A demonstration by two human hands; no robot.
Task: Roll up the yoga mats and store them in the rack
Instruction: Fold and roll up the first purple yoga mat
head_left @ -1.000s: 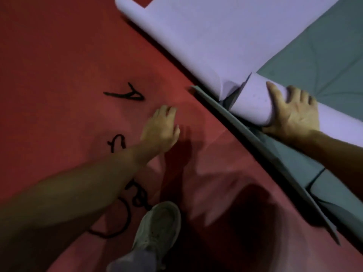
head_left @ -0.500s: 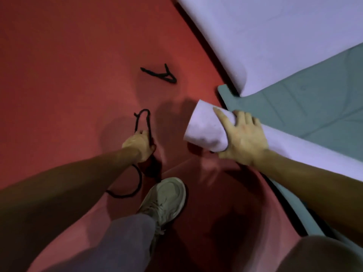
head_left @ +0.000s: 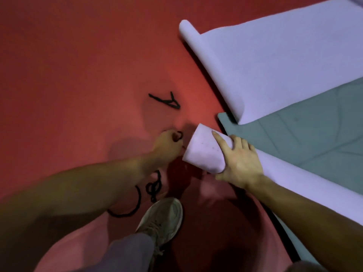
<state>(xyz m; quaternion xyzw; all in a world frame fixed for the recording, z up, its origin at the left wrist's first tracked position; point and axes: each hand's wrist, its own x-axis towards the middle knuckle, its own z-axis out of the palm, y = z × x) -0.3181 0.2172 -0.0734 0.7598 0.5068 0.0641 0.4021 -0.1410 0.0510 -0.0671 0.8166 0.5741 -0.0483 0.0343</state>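
Head view shows the right hand (head_left: 239, 160) clamped on the near end of the rolled lilac mat (head_left: 204, 152), fingers (head_left: 221, 141) draped over the top and thumb tucked under, apparently to stop the roll springing open (its end juts past the grey-green mat (head_left: 294, 134) over the red floor (head_left: 78, 75)). Just left of that roll, the left hand (head_left: 167, 142) has its fingers curled round a black cord (head_left: 137, 205) — likely a tie to bind the roll before racking — while a second cord (head_left: 167, 101) lies farther off.
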